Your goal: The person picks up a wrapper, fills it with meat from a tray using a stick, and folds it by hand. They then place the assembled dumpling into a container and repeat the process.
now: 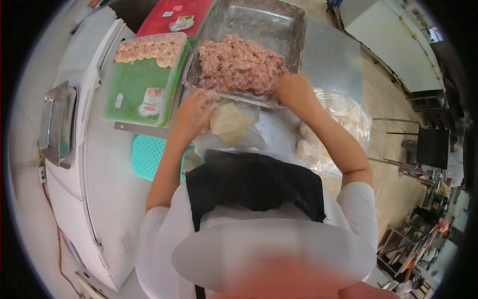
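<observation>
A metal tray [279, 17] holds a big mound of ground meat [239, 65]. At the tray's near right corner, by the edge of the meat, my right hand [297, 94] is closed, its fingertips hidden from view. My left hand [195, 113] is by the near left corner, fingers curled together with pinkish meat at the tips. I cannot tell what lies inside its grip. Just right of that hand, pale round dough wrappers [231, 122] rest on a plastic sheet [256, 134] in front of the tray.
Left of the tray stand a green-based container [132, 92] with rows of filled dumplings and a red container [164, 17]. A clear bag [343, 112] of pale pieces lies at right. A turquoise perforated basket [148, 157] and a metal pan [59, 124] are further left.
</observation>
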Demonstrator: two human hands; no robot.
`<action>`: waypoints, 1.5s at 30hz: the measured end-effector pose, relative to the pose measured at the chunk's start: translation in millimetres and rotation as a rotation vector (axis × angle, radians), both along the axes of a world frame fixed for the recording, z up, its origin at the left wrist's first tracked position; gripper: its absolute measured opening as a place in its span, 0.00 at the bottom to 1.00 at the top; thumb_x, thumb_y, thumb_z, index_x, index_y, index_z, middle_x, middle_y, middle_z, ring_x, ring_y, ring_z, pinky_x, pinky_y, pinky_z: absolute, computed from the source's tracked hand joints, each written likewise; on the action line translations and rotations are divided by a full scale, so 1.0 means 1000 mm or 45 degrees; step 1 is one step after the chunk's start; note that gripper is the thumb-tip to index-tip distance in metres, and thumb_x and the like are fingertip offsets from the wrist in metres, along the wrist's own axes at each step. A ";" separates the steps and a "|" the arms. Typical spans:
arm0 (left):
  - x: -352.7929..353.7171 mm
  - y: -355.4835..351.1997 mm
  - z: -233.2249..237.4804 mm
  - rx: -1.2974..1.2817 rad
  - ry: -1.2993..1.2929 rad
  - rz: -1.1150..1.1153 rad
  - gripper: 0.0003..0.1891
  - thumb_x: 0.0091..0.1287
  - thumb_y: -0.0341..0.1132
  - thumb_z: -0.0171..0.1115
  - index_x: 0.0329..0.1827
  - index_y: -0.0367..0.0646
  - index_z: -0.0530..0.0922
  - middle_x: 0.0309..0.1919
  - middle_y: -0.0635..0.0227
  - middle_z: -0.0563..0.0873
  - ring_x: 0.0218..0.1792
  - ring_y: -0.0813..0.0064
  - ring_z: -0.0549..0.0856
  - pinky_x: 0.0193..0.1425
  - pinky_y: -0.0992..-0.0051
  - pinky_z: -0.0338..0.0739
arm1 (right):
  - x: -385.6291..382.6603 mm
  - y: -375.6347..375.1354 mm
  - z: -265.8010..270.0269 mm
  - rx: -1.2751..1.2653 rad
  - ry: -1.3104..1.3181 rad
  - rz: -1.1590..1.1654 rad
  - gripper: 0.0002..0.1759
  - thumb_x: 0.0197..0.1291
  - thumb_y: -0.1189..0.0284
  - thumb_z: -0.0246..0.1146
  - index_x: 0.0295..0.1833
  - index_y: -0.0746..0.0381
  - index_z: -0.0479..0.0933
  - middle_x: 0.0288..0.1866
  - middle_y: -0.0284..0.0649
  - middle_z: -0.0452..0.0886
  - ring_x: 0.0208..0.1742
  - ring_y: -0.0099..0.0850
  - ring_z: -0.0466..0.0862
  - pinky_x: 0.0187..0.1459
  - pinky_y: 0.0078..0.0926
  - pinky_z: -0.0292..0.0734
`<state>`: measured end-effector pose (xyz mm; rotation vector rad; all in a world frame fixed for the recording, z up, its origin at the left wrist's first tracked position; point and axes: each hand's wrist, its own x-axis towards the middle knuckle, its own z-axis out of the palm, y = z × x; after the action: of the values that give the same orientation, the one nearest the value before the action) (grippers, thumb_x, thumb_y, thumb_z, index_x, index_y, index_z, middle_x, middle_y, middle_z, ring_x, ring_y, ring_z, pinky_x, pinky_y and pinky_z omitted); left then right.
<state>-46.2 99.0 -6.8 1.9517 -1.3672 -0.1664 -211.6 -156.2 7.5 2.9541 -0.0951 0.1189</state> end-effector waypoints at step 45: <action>0.035 -0.037 -0.015 -0.609 2.202 -0.200 0.19 0.70 0.35 0.56 0.60 0.34 0.69 0.54 0.59 0.78 0.56 0.67 0.79 0.62 0.66 0.74 | 0.010 0.051 0.027 1.585 -0.491 -0.741 0.18 0.66 0.61 0.59 0.37 0.67 0.81 0.20 0.38 0.70 0.26 0.21 0.70 0.31 0.25 0.69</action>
<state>-11.0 61.7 -22.0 0.6699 -0.2577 -1.1362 -201.5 -105.6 34.7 3.7837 -1.5778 0.7846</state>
